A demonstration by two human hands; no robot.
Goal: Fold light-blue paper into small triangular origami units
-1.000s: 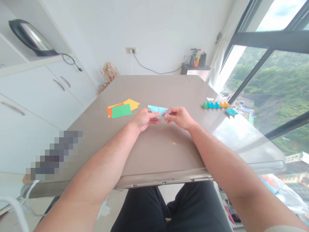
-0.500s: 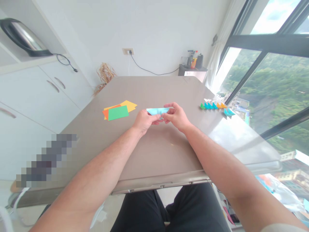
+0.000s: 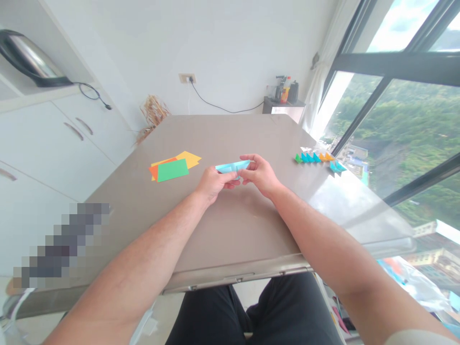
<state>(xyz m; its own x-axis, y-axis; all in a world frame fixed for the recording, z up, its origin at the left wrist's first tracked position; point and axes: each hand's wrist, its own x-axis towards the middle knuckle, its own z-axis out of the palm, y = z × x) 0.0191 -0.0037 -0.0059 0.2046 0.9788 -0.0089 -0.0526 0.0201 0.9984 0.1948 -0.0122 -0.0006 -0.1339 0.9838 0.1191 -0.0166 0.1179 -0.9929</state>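
A light blue folded paper (image 3: 227, 167), long and narrow with slanted ends, is held above the middle of the table. My left hand (image 3: 212, 183) grips its left end, thumb across the near face and fingers beneath. My right hand (image 3: 260, 174) pinches the right part between thumb and fingers, with the index finger stretched along the top. Parts of its lower edge are hidden behind my thumbs. To the left lie flat sheets: a green paper (image 3: 173, 170) on top of an orange paper (image 3: 154, 171) and yellow paper (image 3: 189, 158).
At the table's right side stands a row of small folded paper boats (image 3: 312, 158) in green, blue and orange, with further blue boats (image 3: 337, 166) nearer me. The brown table (image 3: 230, 134) meets a window on the right. A dark blurred-out patch (image 3: 61, 249) covers the left edge.
The blue paper has tilted, its right end now higher, and my right fingers have shifted slightly on it. The whole view has moved a little; both hands keep their hold.
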